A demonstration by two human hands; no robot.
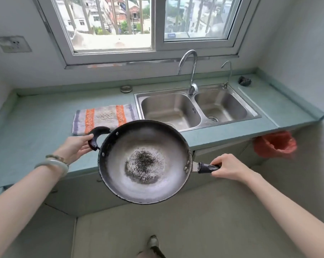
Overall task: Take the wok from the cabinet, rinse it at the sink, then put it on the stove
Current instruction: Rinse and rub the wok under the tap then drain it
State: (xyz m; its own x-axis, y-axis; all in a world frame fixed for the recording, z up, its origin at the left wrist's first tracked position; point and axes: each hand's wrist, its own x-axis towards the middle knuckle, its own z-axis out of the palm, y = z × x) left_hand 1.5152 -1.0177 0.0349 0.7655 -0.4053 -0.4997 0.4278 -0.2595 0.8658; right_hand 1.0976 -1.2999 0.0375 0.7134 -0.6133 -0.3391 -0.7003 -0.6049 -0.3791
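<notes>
Dark, worn metal makes up the wok (144, 162), a broad round pan held in the air between the two hands, in front of the counter edge and level enough that its whole inside shows. Its rim is black and chipped pale in places, the inner wall is a dull grey with a faint sheen, and the bottom carries a rough patch of black speckled residue ringed by lighter scuffing. Rivets show on the inner wall at both sides, where the handles join. The left hand (77, 148) is closed around the short curved black loop handle (98, 135) at the wok's left, fingers wrapped under it and thumb on top; two bangles sit on that wrist. The right hand (230, 167) grips the end of the straight black handle (207, 167), which joins the pan through a pale metal neck, fingers curled over it. Beyond the hands lies the green countertop (36, 127), with a striped orange and grey towel (103, 118) just past the left hand. Past the wok's far rim, toward the right hand's side, is a steel double sink (196, 108) with a tall curved faucet (190, 71) behind the divider between the basins. An orange bag (274, 144) hangs from the counter edge beyond the right hand.
</notes>
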